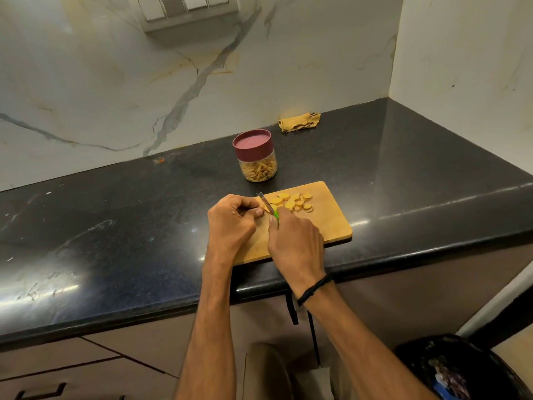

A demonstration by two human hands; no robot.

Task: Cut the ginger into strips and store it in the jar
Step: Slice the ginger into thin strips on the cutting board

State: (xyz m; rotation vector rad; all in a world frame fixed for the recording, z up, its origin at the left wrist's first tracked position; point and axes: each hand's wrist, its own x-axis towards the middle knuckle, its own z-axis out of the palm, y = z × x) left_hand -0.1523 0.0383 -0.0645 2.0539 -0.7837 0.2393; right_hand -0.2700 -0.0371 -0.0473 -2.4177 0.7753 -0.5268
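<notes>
A wooden cutting board (326, 223) lies at the counter's front edge. Several round yellow ginger slices (291, 202) are spread over its far part. My right hand (294, 241) grips a green-handled knife (268, 206), blade pointing away toward the board's left corner. My left hand (230, 220) rests with curled fingers at the board's left edge beside the blade; whatever it holds is hidden. Behind the board stands a clear jar (258, 166) with a maroon lid on, ginger strips inside.
The black stone counter (115, 226) runs along a marble wall. A crumpled yellow cloth (300, 122) lies at the back near the corner. A dark bin (458, 370) stands on the floor at the lower right. Cabinet fronts sit below the counter.
</notes>
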